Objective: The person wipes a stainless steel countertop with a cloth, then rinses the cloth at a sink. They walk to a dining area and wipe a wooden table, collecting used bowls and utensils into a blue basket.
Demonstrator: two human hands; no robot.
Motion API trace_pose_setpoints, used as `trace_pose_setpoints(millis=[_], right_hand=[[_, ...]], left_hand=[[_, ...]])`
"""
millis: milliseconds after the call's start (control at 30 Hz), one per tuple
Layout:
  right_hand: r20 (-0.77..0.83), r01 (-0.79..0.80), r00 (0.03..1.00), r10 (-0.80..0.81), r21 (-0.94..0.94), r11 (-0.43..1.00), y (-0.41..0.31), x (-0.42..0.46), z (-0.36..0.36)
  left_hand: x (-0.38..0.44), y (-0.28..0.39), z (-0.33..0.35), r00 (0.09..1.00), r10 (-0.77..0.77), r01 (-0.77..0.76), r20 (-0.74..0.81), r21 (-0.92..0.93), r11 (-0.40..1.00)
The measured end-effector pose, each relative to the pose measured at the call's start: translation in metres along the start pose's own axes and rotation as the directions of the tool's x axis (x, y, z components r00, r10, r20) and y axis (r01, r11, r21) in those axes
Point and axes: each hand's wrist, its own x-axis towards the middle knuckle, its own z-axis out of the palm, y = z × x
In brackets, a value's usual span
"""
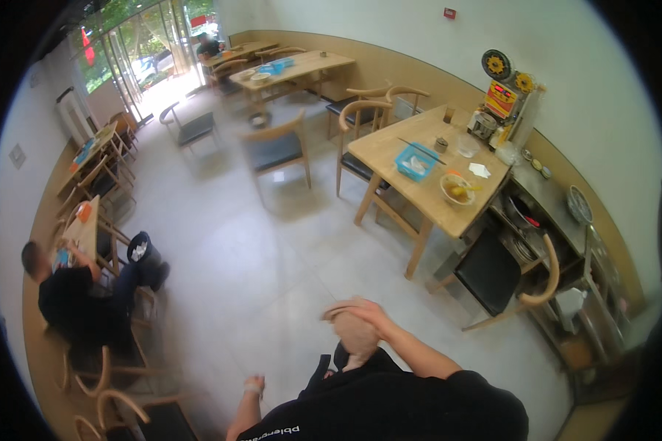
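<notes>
My right hand is in front of my body at the lower middle, shut on a crumpled beige cloth. The cloth hangs below the fingers, close to my black shirt. Down at my side, my left hand is small and partly blurred; a pale band circles its wrist, and its finger position is unclear. To the right of my hands is a wooden table. It carries a bowl with soup remains and a yellow spoon, a blue plastic basket, chopsticks and a white paper napkin.
A cup-sealing machine stands at the table's wall end. A black-seated chair is beside a metal shelf unit on my right. At the left, a person sits near a black bin. Another chair stands on the floor ahead.
</notes>
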Motion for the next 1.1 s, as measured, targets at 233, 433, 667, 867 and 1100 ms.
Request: trace_pose_setpoints(millis=[233,433,667,867,1100], right_hand=[[-0.566,-0.175,0.819,0.099,-0.081,0.981,0.001,0.181,-0.077],[0.015,0.05,0.998,-0.064,-0.805,0.592,-0.079,0.464,0.096],[0.396,0.023,0.911,0.12,-0.338,0.941,-0.135,0.714,0.301],[0.435,-0.395,0.856,0.279,0.205,0.895,-0.152,0.882,0.42],[0.283,-0.481,0.874,0.395,0.395,0.782,-0.182,1.11,0.49]], left_hand=[[0.123,0.278,-0.37,0.809,0.416,-0.588,-0.416,-0.563,0.581],[0.234,0.278,-0.504,0.844,0.347,-0.508,-0.409,-0.818,0.271],[0.396,0.184,-0.662,0.938,0.107,-0.182,-0.328,-0.734,-0.654],[0.574,0.147,-0.776,0.893,-0.137,-0.443,-0.429,-0.892,-0.094],[0.788,0.127,-0.916,0.731,0.036,-0.506,-0.681,-0.506,0.698]])
